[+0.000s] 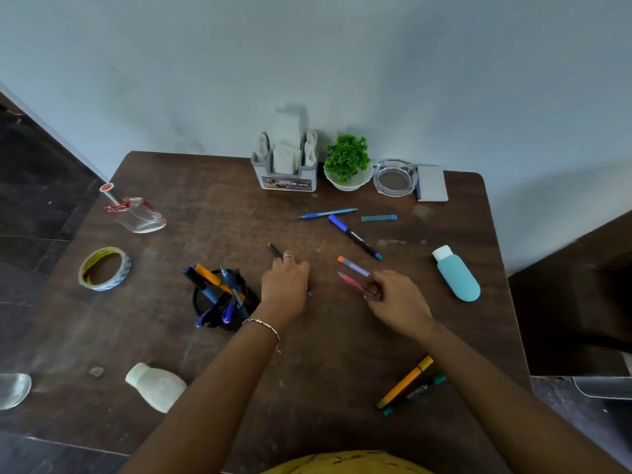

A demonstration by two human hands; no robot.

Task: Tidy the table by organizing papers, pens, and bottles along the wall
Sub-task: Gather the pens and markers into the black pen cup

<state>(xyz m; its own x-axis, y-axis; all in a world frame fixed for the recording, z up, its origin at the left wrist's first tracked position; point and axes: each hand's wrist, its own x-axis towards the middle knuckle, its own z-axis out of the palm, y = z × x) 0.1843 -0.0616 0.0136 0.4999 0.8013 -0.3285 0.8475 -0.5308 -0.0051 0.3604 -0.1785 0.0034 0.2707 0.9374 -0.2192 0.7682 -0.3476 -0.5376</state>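
Note:
My left hand [285,285] lies near the table's middle, fingers closed over a dark pen [274,250] whose tip sticks out beyond them. My right hand [396,299] pinches a pink pen [350,281]; a purple pen with an orange cap [352,266] lies just beyond it. A black pen holder [225,302] with several pens stands left of my left hand. Loose on the table are a blue pen [326,213], a blue marker [355,237], a teal stick [379,218], and a yellow pen [405,381] beside a green-tipped one [415,393].
Along the wall stand a napkin holder [285,165], a small green plant [347,162], a glass ashtray [394,177] and a white notepad [431,183]. A teal bottle [456,273], a white bottle [155,386], a glass bottle [136,213] and a tape roll [104,268] lie about.

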